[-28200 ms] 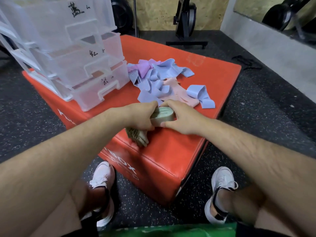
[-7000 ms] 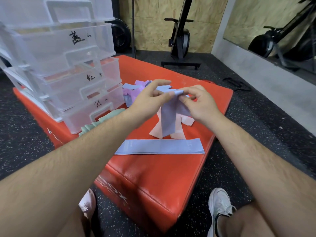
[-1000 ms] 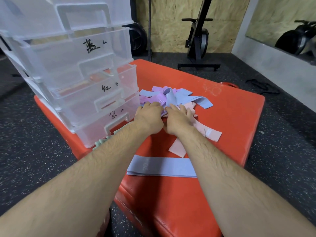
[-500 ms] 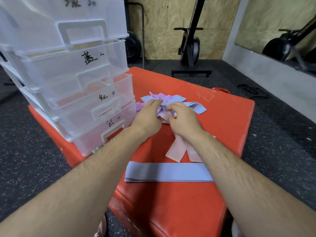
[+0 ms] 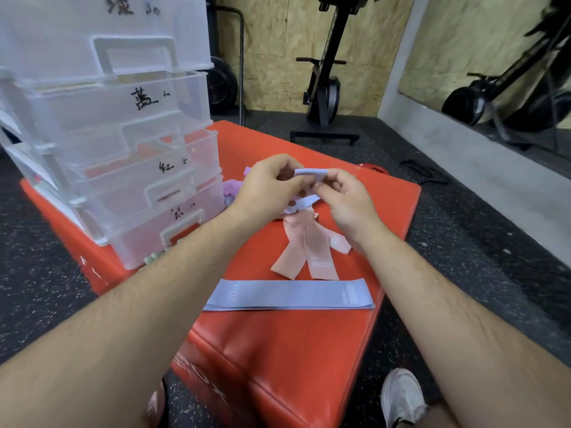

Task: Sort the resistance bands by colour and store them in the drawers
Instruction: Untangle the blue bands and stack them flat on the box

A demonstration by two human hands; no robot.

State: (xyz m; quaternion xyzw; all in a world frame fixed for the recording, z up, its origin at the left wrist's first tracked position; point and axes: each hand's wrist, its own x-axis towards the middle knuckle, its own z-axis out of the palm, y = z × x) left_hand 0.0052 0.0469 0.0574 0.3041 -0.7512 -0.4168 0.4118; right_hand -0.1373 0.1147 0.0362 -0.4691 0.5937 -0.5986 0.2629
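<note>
- A flattened blue band (image 5: 289,295) lies at the near edge of the red plyo box (image 5: 278,350), with pink bands (image 5: 309,245) just beyond it.
- The left hand (image 5: 268,183) and right hand (image 5: 346,196), close together, have lifted off the pile and pinch a second blue band (image 5: 310,174) between them.
- It probably joins the flat one before going into the clear drawer unit (image 5: 123,149).

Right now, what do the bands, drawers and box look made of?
Flat blue band, held blue band and pink bands: matte stretch fabric, probably; they lie limp and flat, with printed labels. Drawers: translucent, glossy plastic; the red shows through. Box: red vinyl or faux leather, likely padded; sheen and soft creases.
</note>
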